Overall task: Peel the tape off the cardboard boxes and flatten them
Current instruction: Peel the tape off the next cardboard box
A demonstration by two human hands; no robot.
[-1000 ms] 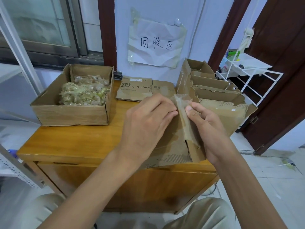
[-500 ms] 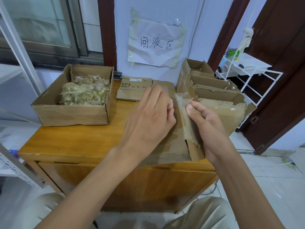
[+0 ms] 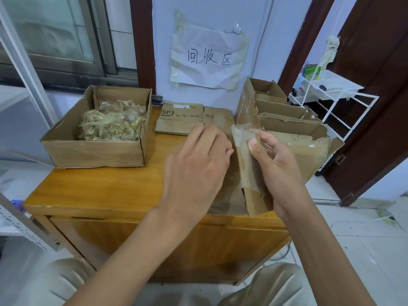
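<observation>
A torn brown cardboard box (image 3: 309, 149) lies at the right front of the wooden cabinet top (image 3: 99, 188). A strip of clear tape (image 3: 241, 138) stands up from its fold. My right hand (image 3: 276, 166) pinches that tape between thumb and fingers. My left hand (image 3: 196, 166) lies over the left part of the box with curled fingers at the tape's left edge; its fingertips are hidden from me. A flattened box marked SF (image 3: 183, 118) lies at the back by the wall.
An open cardboard box (image 3: 95, 151) full of crumpled used tape stands at the back left. Several opened boxes (image 3: 271, 100) stand nested at the back right. A white wire rack (image 3: 331, 93) stands beyond the cabinet's right side. A paper sign (image 3: 209, 58) hangs on the wall.
My left hand slid up and back along the box, and its fingers curled in against the tape's edge. My right hand kept its pinch on the tape and shifted a little upward.
</observation>
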